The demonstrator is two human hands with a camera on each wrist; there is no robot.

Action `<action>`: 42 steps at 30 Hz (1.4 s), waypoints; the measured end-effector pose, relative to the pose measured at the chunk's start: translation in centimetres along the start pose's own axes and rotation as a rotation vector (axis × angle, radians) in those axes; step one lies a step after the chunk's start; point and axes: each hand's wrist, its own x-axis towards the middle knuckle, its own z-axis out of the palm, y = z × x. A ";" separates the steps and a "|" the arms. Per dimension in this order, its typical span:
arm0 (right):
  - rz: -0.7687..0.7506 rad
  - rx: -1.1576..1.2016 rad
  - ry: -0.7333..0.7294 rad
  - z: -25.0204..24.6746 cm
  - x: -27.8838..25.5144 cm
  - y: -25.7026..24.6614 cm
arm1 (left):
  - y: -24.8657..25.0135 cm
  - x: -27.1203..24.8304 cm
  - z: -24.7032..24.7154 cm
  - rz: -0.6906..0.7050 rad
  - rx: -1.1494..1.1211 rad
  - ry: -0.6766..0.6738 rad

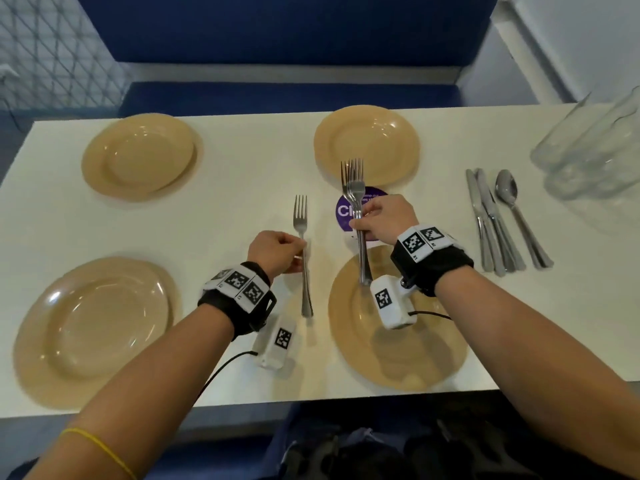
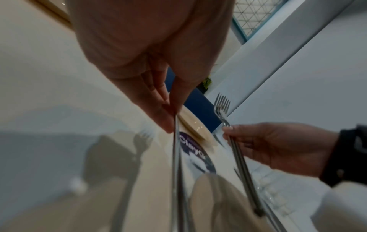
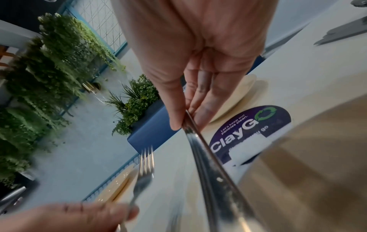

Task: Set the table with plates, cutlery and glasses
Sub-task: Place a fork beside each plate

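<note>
My left hand [image 1: 277,251] pinches a single steel fork [image 1: 302,244] by its handle, tines pointing away, just left of the near right tan plate [image 1: 433,362]. The same fork [image 2: 175,157] runs down from my left fingertips in the left wrist view. My right hand [image 1: 381,220] grips a bundle of forks [image 1: 354,181] above the table, their handles hanging over that plate. In the right wrist view the bundle [image 3: 208,169] slants down from my fingers, and the single fork [image 3: 144,175] shows at lower left. Three more tan plates lie at near left [image 1: 45,341], far left [image 1: 100,161] and far right [image 1: 367,140].
Knives [image 1: 488,220] and a spoon [image 1: 516,216] lie together at the right of the white table [image 1: 225,209]. Clear glasses [image 1: 595,147] stand at the far right corner. A purple round sticker [image 1: 343,213] sits mid-table. A blue bench [image 1: 277,95] runs behind the table.
</note>
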 end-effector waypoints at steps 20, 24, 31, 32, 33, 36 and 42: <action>0.032 -0.040 -0.040 2.4 -2.8 2.7 | -5.2 -3.8 3.0 -0.092 0.225 -0.038; 0.018 -0.035 -0.026 2.3 -2.8 2.5 | -5.2 -4.1 3.1 -0.105 0.209 -0.044; 0.014 -0.037 -0.035 2.3 -2.8 2.4 | -5.6 -4.5 3.0 -0.106 0.217 -0.044; 0.015 -0.035 -0.038 2.3 -2.8 2.3 | -5.6 -4.5 3.1 -0.104 0.214 -0.040; 0.016 -0.035 -0.041 2.3 -2.9 2.3 | -5.6 -4.5 3.1 -0.101 0.215 -0.038; 0.011 -0.045 -0.048 2.4 -3.0 2.3 | -5.6 -4.4 3.2 -0.099 0.220 -0.044; 0.019 -0.047 -0.074 2.5 -3.2 2.3 | -5.8 -4.4 3.0 -0.097 0.214 -0.043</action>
